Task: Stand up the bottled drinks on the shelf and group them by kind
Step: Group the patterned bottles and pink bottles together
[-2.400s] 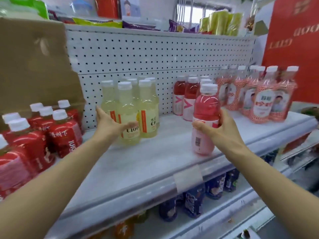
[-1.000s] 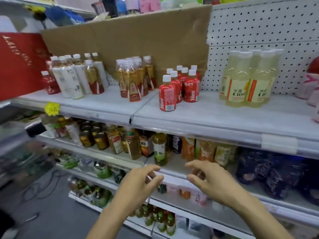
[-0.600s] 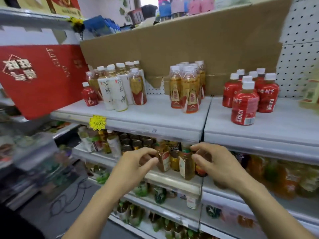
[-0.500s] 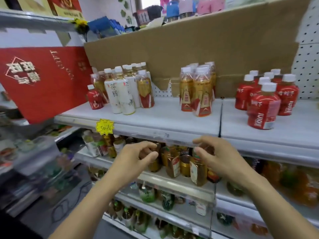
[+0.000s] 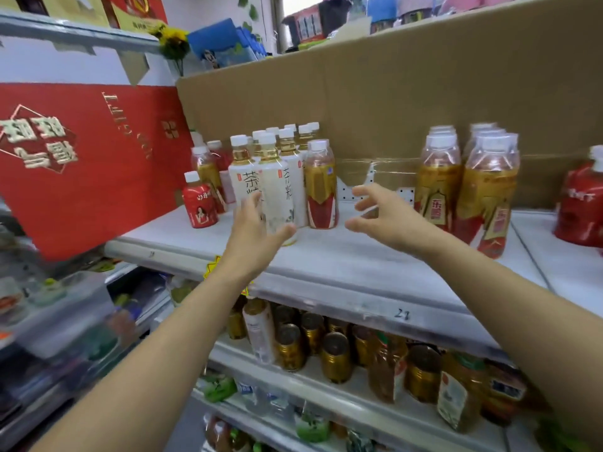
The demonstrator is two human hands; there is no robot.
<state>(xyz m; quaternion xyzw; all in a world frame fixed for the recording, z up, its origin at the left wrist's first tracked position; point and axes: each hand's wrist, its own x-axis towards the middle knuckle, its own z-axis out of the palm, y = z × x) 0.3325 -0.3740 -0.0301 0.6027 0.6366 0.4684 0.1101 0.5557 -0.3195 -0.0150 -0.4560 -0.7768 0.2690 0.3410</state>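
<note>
On the grey shelf (image 5: pixel 342 265) stands a cluster of white-labelled tea bottles (image 5: pixel 277 187), with one gold-and-red tea bottle (image 5: pixel 320 187) at its right side. A small red bottle (image 5: pixel 199 203) stands alone to the left. More gold-and-red tea bottles (image 5: pixel 470 187) are grouped further right, and red juice bottles (image 5: pixel 580 203) show at the right edge. My left hand (image 5: pixel 257 230) is open, spread in front of the white bottles. My right hand (image 5: pixel 381 213) is open, just right of the lone gold-and-red bottle, holding nothing. All bottles stand upright.
A red panel with gold print (image 5: pixel 81 158) bounds the shelf on the left. Brown cardboard (image 5: pixel 391 93) covers the back wall. The lower shelf holds gold cans (image 5: pixel 332 353) and tea bottles. A yellow price tag (image 5: pixel 212 272) hangs at the shelf edge.
My view swung left from the pink and yellow drinks to the tea bottles. Both hands rose from below the shelf edge up to the white and gold-and-red bottles.
</note>
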